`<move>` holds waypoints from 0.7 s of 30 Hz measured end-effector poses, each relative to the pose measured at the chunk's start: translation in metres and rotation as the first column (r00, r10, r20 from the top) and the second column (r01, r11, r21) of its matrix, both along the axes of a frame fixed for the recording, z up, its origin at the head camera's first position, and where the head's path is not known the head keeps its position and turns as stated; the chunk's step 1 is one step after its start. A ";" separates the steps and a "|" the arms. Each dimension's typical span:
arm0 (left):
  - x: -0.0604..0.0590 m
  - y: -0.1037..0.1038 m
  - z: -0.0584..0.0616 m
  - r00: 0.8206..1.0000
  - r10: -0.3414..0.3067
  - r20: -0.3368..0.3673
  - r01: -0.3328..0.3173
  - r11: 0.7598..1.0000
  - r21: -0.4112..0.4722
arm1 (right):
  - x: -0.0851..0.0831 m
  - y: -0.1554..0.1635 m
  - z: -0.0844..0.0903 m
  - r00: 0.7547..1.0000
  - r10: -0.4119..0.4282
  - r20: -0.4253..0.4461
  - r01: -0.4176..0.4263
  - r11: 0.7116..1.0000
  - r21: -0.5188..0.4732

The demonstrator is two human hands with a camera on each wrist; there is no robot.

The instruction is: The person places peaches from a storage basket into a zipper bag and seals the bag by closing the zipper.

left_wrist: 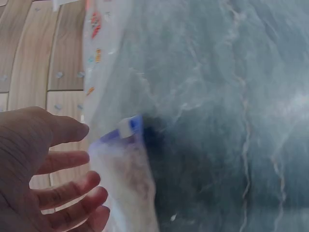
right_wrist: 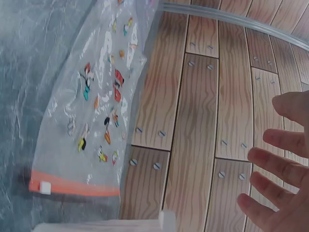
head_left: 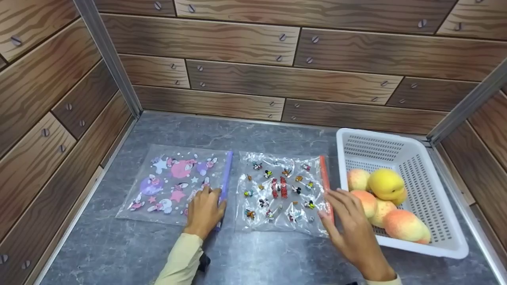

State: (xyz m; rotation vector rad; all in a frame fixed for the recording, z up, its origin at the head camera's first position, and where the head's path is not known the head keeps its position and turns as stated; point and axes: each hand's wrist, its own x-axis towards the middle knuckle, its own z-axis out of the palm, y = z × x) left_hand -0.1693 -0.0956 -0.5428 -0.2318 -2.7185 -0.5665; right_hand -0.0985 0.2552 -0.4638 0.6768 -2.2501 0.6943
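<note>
A white basket (head_left: 431, 190) on the table (head_left: 119, 249) holds peaches (head_left: 386, 184). Two zip bags lie flat and look empty. The left hand (head_left: 204, 211) rests on the purple bag (head_left: 174, 184). The right hand (head_left: 350, 229) touches the orange bag (head_left: 281, 192). Fingers are straight.

Bright, even; wrist views blurry

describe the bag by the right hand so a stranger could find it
On the grey marble-look counter, left of the white basket of peaches, two clear zip bags lie flat. It is the nearer bag: red-orange zipper strip, small cartoon prints, unlike the purple-zipped bag.
</note>
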 end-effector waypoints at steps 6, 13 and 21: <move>-0.002 0.002 -0.008 1.000 0.000 0.024 0.000 1.000 -0.005 | 0.005 -0.006 -0.005 0.999 0.013 0.030 -0.013 1.000 0.016; -0.005 0.004 -0.008 0.999 0.023 0.025 -0.023 1.000 0.010 | 0.004 -0.007 -0.008 0.999 0.040 0.021 -0.040 0.999 -0.008; -0.010 0.008 -0.003 0.999 0.034 0.042 -0.035 0.999 0.010 | 0.004 -0.007 -0.010 0.999 0.033 0.035 -0.033 0.999 -0.013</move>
